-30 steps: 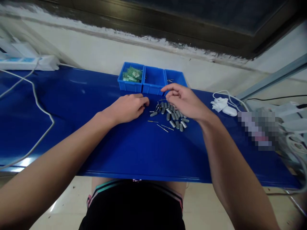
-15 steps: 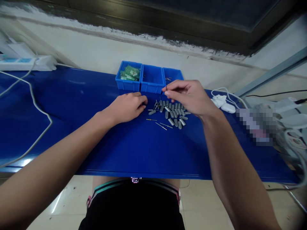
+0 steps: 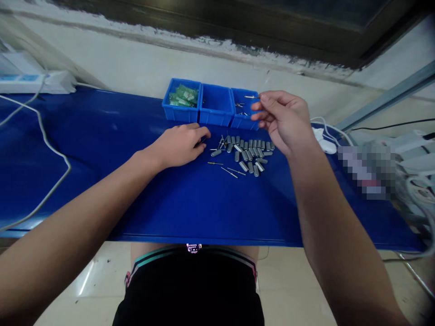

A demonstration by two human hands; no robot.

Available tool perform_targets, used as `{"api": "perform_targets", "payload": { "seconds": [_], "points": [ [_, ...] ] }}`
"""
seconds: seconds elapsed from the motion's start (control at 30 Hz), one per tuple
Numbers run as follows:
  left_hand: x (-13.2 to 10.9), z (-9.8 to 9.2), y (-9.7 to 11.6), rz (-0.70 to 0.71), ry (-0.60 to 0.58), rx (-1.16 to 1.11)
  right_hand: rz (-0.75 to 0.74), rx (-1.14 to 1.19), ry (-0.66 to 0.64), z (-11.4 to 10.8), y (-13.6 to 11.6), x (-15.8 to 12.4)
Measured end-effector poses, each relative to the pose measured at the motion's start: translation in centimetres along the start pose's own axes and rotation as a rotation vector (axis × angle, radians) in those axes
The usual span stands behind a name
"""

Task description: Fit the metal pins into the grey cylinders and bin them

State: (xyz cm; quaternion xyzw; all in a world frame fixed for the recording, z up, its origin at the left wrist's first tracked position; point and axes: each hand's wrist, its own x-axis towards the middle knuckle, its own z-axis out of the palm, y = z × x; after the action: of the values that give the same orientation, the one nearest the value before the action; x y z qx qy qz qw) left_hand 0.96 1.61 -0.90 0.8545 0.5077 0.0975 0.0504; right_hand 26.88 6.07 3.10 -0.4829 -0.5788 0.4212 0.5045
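Observation:
My right hand (image 3: 282, 115) pinches a silver pop rivet (image 3: 250, 97) between thumb and forefinger. It is above the right blue bin (image 3: 244, 121), where several pop rivets lie. My left hand (image 3: 181, 144) rests on the table with its fingers curled in; a thin dark thing shows by the thumb, too small to make out. To its right lies a cluster of grey metal hex standoffs (image 3: 249, 155). Loose pop rivets lie beside them, one with a yellowish body (image 3: 215, 163) and two silver ones, including a slanted rivet (image 3: 229, 172) in front.
The left blue bin (image 3: 180, 114) holds green packets (image 3: 184, 95); the middle blue bin (image 3: 216, 118) stands against it. A power strip (image 3: 37, 83) and white cable (image 3: 42, 124) are at left. White cables and a blurred-out object (image 3: 367, 172) occupy the right side of the blue table (image 3: 204, 208).
My right hand has moved up and to the right, from above the standoffs to the right bin, bringing the pop rivet into sight. My left hand has stayed nearly in place.

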Motion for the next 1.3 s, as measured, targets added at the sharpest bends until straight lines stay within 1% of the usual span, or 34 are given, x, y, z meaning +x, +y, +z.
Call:
{"api": "perform_targets", "payload": {
  "seconds": [0.13,0.2,0.3,0.4,0.47,0.6,0.73,0.83,1.1,1.3],
  "points": [
    [0.0,0.0,-0.1,-0.025,0.018,-0.014,0.074,0.01,0.064,-0.6,1.7,1.3],
    [0.0,-0.1,-0.1,-0.017,0.017,-0.02,0.144,0.028,0.106,-0.7,2.3,1.7],
    [0.0,-0.1,0.1,-0.007,0.009,-0.021,0.274,0.07,0.135,-0.7,2.4,1.9],
    [0.0,-0.2,0.2,-0.003,0.003,-0.017,0.337,0.131,0.137,-0.6,2.1,1.8],
    [0.0,-0.2,0.1,0.001,0.005,-0.021,0.327,0.14,0.158,-0.4,2.0,1.8],
    [0.0,-0.3,-0.4,0.011,-0.005,-0.044,0.253,0.033,0.2,-0.2,2.9,2.1],
    [0.0,-0.4,-0.7,0.009,-0.012,-0.027,0.215,-0.049,0.154,-0.1,4.0,2.4],
    [0.0,-0.4,-0.7,0.013,-0.022,-0.01,0.193,-0.092,0.144,0.0,4.3,2.4],
    [0.0,-0.3,-0.8,0.006,-0.048,-0.037,0.204,-0.114,0.164,0.2,4.2,2.1],
    [0.0,-0.2,-0.9,-0.005,-0.036,-0.047,0.2,-0.165,0.151,0.1,4.2,2.3]
  ]
}}
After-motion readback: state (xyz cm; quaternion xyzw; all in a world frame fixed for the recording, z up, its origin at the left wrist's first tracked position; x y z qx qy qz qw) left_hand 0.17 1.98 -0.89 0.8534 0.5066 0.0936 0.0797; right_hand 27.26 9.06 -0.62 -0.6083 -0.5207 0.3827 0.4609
